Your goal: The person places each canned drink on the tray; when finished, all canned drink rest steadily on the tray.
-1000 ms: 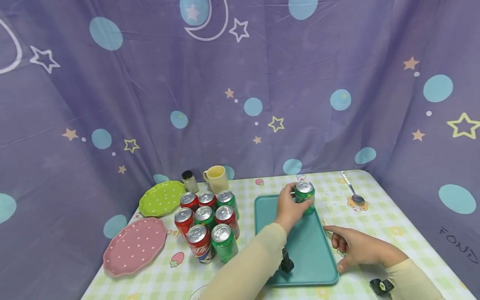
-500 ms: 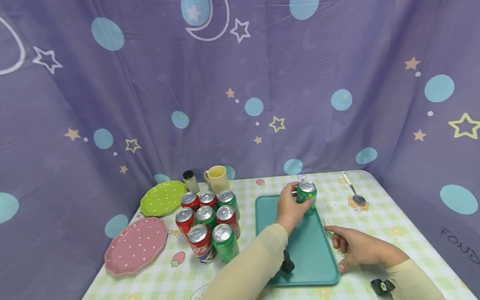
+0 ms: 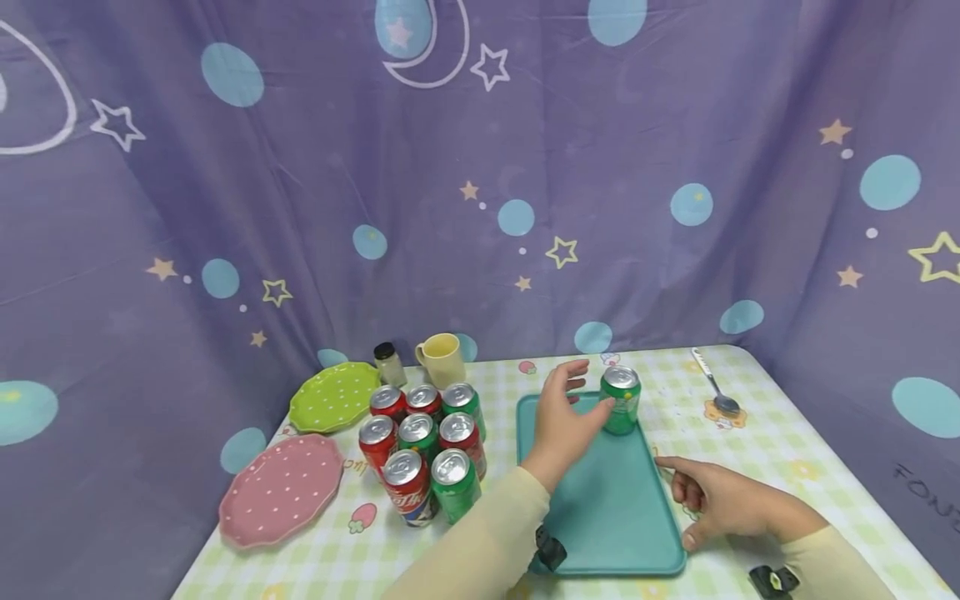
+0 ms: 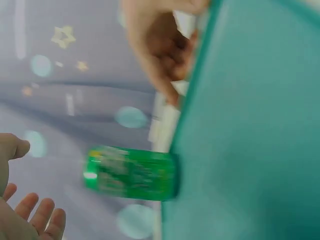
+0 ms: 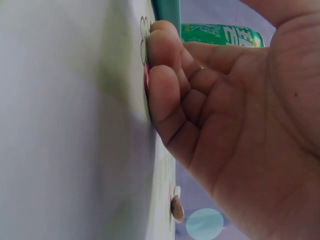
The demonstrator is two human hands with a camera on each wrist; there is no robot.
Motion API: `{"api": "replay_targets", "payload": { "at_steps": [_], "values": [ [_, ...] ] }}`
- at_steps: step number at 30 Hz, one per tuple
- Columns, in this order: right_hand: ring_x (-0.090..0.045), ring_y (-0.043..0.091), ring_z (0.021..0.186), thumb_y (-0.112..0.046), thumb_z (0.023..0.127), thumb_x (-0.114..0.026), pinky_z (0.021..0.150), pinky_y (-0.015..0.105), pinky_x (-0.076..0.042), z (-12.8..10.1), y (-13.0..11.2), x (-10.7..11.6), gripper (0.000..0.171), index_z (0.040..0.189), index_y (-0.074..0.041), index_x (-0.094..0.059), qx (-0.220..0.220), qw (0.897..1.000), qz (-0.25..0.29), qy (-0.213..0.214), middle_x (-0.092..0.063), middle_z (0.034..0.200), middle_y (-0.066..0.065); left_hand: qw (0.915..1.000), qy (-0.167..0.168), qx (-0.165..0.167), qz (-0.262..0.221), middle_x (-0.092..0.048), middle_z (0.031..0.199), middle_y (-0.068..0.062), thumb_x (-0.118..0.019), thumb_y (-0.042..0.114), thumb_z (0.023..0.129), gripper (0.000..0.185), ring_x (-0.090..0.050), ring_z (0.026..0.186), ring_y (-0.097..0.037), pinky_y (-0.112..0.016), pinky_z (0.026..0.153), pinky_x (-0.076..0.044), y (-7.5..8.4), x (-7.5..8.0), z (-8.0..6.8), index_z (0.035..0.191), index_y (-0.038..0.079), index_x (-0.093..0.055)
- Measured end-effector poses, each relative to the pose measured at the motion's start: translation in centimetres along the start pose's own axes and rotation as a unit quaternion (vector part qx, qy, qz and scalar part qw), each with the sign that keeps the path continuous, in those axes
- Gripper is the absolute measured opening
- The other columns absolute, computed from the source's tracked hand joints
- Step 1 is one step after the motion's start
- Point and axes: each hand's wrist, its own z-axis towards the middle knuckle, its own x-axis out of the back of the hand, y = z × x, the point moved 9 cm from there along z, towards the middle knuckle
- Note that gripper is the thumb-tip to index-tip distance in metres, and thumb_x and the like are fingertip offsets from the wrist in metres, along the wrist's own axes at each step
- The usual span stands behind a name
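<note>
One green soda can (image 3: 622, 410) stands upright at the far right corner of the teal tray (image 3: 611, 500). Just left of it is my left hand (image 3: 558, 429), fingers spread and nothing held; the left wrist view shows a gap between those fingers and the can (image 4: 131, 174). My right hand (image 3: 738, 507) rests on the tablecloth along the tray's right side, index fingertip and thumb at the rim. Its other fingers curl loosely toward the palm, as the right wrist view shows. To the left of the tray, several red and green cans (image 3: 417, 433) stand close together.
A pink dotted plate (image 3: 281, 492) and a green dotted plate (image 3: 335, 397) lie at the left. Behind the cans stand a yellow mug (image 3: 441, 360) and a small black-lidded jar (image 3: 389, 365). At the back right lies a spoon (image 3: 724, 403).
My left hand has let go of the green can and drawn back to the left with its fingers opened. The can stays on the tray, and the right hand keeps its place.
</note>
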Motion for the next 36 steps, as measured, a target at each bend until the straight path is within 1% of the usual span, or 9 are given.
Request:
{"api": "replay_targets", "payload": {
  "at_steps": [7,12,15,18,21,25,28,31,36],
  "values": [
    [-0.052,0.015,0.079,-0.016,0.072,-0.096,0.063,0.029,-0.046,0.0,0.2,0.0,0.116,0.155,0.018,-0.023,0.018,1.000,0.012,-0.009,-0.056,0.100,0.012,0.9962,-0.002,-0.085,-0.017,-0.066,0.129,0.001,-0.082,0.009,0.091,0.051,-0.065,0.117,-0.018,-0.041,0.099,-0.055,4.7,6.6,-3.5,0.136,0.016,-0.060],
    [-0.052,0.013,0.079,-0.017,0.073,-0.096,0.063,0.030,-0.047,-0.1,0.5,-0.1,0.115,0.156,0.017,-0.023,0.018,1.000,0.017,-0.010,-0.055,0.100,0.013,0.9890,0.017,-0.147,-0.007,-0.068,0.126,-0.001,-0.082,0.004,0.089,0.047,-0.066,0.112,-0.023,-0.038,0.092,-0.057,5.9,12.2,-6.2,0.132,0.011,-0.062],
    [-0.052,0.013,0.079,-0.017,0.073,-0.096,0.063,0.030,-0.047,-0.2,0.6,-0.1,0.115,0.156,0.017,-0.023,0.019,1.000,0.018,-0.011,-0.055,0.100,0.013,0.9856,0.044,-0.163,0.005,-0.066,0.127,-0.004,-0.082,0.001,0.089,0.043,-0.064,0.114,-0.026,-0.034,0.095,-0.056,5.8,16.1,-7.3,0.127,0.009,-0.064],
    [-0.052,0.014,0.080,-0.017,0.074,-0.095,0.064,0.030,-0.047,-0.2,0.4,-0.1,0.114,0.156,0.017,-0.023,0.023,0.999,0.021,-0.014,-0.055,0.101,0.014,0.9851,0.075,-0.153,0.024,-0.063,0.130,-0.007,-0.082,-0.002,0.088,0.042,-0.060,0.123,-0.027,-0.033,0.106,-0.051,4.8,20.0,-8.1,0.125,0.007,-0.065],
    [-0.052,0.015,0.080,-0.017,0.075,-0.095,0.064,0.031,-0.047,-0.1,0.3,-0.2,0.114,0.156,0.017,-0.022,0.028,0.999,0.024,-0.017,-0.054,0.101,0.015,0.9847,0.103,-0.130,0.052,-0.062,0.133,-0.009,-0.083,-0.003,0.086,0.046,-0.057,0.129,-0.025,-0.030,0.112,-0.044,2.7,23.5,-9.1,0.127,0.007,-0.064],
    [-0.052,0.016,0.079,-0.016,0.075,-0.095,0.063,0.031,-0.046,-0.1,0.1,-0.1,0.114,0.156,0.018,-0.021,0.031,0.999,0.026,-0.019,-0.054,0.101,0.015,0.9836,0.128,-0.098,0.082,-0.060,0.137,-0.014,-0.085,-0.004,0.084,0.056,-0.052,0.135,-0.020,-0.026,0.116,-0.037,-0.7,26.8,-10.2,0.134,0.006,-0.061],
    [-0.052,0.016,0.079,-0.016,0.075,-0.094,0.062,0.031,-0.046,-0.1,0.0,-0.1,0.114,0.156,0.019,-0.021,0.032,0.999,0.027,-0.020,-0.054,0.100,0.016,0.9848,0.137,-0.067,0.082,-0.059,0.139,-0.016,-0.086,-0.003,0.083,0.062,-0.052,0.134,-0.020,-0.026,0.113,-0.040,-3.2,28.4,-10.8,0.138,0.004,-0.059],
    [-0.051,0.015,0.078,-0.016,0.076,-0.094,0.062,0.031,-0.046,-0.1,0.0,-0.2,0.114,0.155,0.019,-0.021,0.032,0.999,0.031,-0.021,-0.054,0.100,0.016,0.9886,0.138,-0.036,0.049,-0.059,0.139,-0.019,-0.086,-0.004,0.084,0.063,-0.054,0.131,-0.027,-0.029,0.107,-0.049,-5.4,29.2,-11.2,0.139,0.001,-0.057],
    [-0.051,0.016,0.077,-0.017,0.076,-0.095,0.061,0.031,-0.045,-0.1,-0.1,-0.2,0.114,0.155,0.020,-0.021,0.031,0.999,0.031,-0.020,-0.054,0.100,0.017,0.9903,0.138,-0.014,-0.005,-0.060,0.137,-0.020,-0.084,-0.008,0.083,0.062,-0.057,0.123,-0.034,-0.030,0.096,-0.056,-7.5,29.6,-11.4,0.138,-0.001,-0.057]
  ]
}}
